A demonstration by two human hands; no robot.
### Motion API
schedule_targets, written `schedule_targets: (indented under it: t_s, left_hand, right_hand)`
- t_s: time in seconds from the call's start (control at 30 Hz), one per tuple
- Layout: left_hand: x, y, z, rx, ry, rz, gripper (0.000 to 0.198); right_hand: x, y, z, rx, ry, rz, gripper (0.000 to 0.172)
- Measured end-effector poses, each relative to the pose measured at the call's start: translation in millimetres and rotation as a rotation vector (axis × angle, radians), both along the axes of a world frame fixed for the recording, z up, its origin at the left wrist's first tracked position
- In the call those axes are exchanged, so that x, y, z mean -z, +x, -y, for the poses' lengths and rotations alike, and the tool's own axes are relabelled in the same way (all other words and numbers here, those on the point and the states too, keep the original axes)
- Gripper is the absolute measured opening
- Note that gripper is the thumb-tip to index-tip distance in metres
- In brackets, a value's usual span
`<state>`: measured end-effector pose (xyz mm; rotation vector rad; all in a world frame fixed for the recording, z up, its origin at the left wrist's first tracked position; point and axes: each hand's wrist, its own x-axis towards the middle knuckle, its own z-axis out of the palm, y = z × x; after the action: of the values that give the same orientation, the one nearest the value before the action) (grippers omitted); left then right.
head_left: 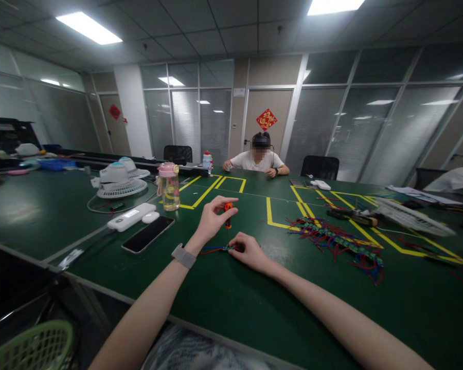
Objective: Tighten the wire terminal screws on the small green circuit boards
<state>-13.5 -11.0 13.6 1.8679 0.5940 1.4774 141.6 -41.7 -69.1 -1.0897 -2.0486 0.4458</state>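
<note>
My left hand [212, 218] is closed round the orange handle of a small screwdriver [228, 213], held upright with its tip down on a small part. A grey watch band sits on that wrist. My right hand [247, 249] rests on the green table [231, 303] and pinches a small circuit board with red and blue wires [218, 250] under the screwdriver tip. The board itself is mostly hidden by the fingers.
A heap of wired circuit boards [335, 241] lies to the right. A black phone [147, 234], white power bank [131, 216], pink-lidded bottle [168, 187] and small fans [118, 181] stand left. Another person [259, 156] sits across. A green basket [34, 347] is lower left.
</note>
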Motion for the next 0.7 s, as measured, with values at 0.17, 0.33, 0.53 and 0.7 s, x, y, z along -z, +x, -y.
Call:
schedule_targets:
  t_s: [0.17, 0.33, 0.53, 0.7]
  left_hand:
    - [-0.5, -1.3, -2.7, 0.093, -0.044, 0.032, 0.032]
    - [0.4, 1.2, -0.1, 0.151, -0.129, 0.056, 0.041]
    - [-1.1, -1.3, -0.4, 0.071, -0.011, 0.024, 0.030]
    - [2.1, 0.6, -3.1, 0.266, -0.196, 0.131, 0.040]
  right_hand:
    - [-0.8, 0.0, 0.4, -0.003, -0.004, -0.005, 0.009]
    - [0.4, 0.0, -0.7, -0.003, -0.008, -0.012, 0.009]
    - [0.3, -0.3, -1.1, 0.000, -0.001, -0.003, 0.009]
    - [0.5, -0.3, -1.3, 0.001, -0.003, -0.006, 0.009]
